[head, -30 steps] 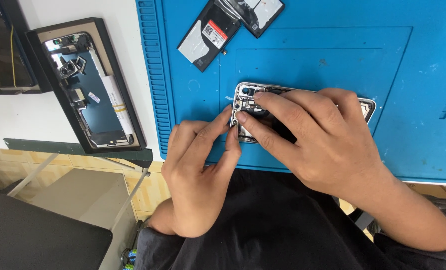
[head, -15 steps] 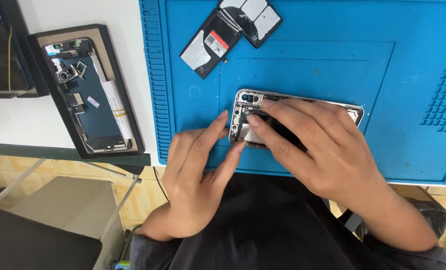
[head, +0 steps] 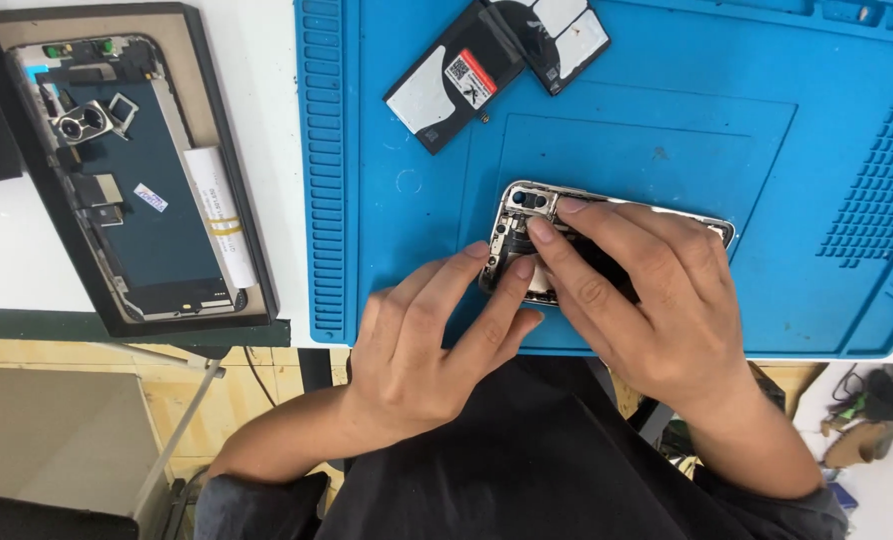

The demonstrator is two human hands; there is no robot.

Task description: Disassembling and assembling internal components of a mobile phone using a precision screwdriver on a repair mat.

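An opened phone body (head: 527, 205) with a silver frame lies on the blue work mat (head: 667, 150), its insides facing up. My right hand (head: 647, 300) lies over most of it, fingertips pressing on parts near the camera end. My left hand (head: 427, 340) reaches in from the left, its index and middle fingertips touching the phone's near-left edge beside the right fingers. What sits under the fingers is hidden.
Two black phone batteries (head: 467, 80) lie at the mat's far edge. A black tray (head: 252, 250) on the white table at left holds a detached screen (head: 147, 220) and small parts. Below the table edge are a grey box (head: 47, 430) and a floor.
The view has shifted a little. Both hands stay on the phone, with the fingertips working slightly at its camera end.
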